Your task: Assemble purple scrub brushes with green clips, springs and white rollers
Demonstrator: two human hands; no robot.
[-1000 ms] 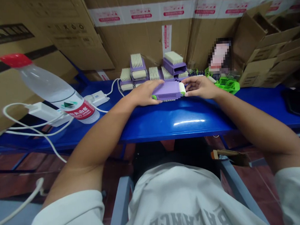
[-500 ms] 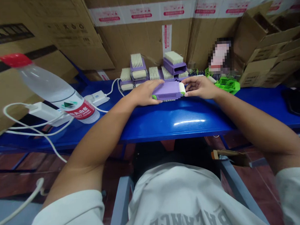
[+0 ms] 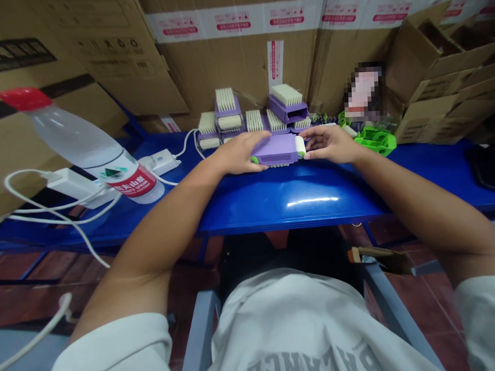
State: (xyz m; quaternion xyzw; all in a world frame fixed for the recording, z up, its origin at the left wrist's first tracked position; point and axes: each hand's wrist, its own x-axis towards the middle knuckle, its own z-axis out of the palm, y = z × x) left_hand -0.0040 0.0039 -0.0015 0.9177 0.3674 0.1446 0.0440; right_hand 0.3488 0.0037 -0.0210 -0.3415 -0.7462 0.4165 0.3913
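Seated at blue table (image 3: 297,197). Purple brush (image 3: 275,149) lies bristles down near the far edge, between both hands.

Left hand (image 3: 240,153): fingers curled over the brush's left end, pinning it flat. Right hand (image 3: 331,143): fingertips narrow, pinched on the white cap (image 3: 300,146) at the right end (cap sits flush against the body, as far as I can tell).

Judgement: work looks like seating the cap. Best to press straight along the body, left hand bracing, no twisting.

Behind: stacked brushes (image 3: 250,117). Right: green parts (image 3: 374,139). Left: bottle (image 3: 85,146), well apart.
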